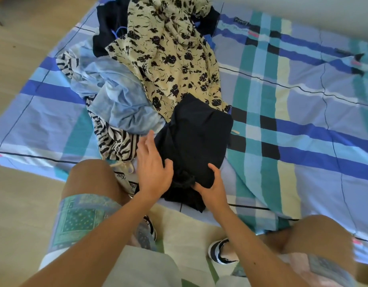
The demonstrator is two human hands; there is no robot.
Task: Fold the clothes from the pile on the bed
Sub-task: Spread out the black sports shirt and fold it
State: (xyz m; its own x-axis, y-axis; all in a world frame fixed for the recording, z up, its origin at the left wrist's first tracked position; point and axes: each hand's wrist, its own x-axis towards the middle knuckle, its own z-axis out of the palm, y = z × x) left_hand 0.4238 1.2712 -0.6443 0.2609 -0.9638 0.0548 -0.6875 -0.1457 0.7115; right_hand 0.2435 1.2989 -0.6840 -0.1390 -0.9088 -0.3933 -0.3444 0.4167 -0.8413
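Observation:
A black garment [196, 139] lies partly folded near the front edge of the bed, on the plaid cover [303, 121]. My right hand [212, 186] grips its near edge, thumb on top and fingers under the bunched cloth. My left hand [153, 164] hovers at the garment's left side, fingers straight and spread, holding nothing. Behind lies the pile: a cream floral dress [170, 50], a light blue shirt [116, 94], a black-and-white striped piece [114, 141] and a dark navy garment [110, 27].
A white garment with printed lettering [125, 179] lies at the bed's edge under my left wrist. My knees press against the bed front. My feet in striped shoes [217, 252] stand on a pale mat. The bed's right half holds only the plaid cover.

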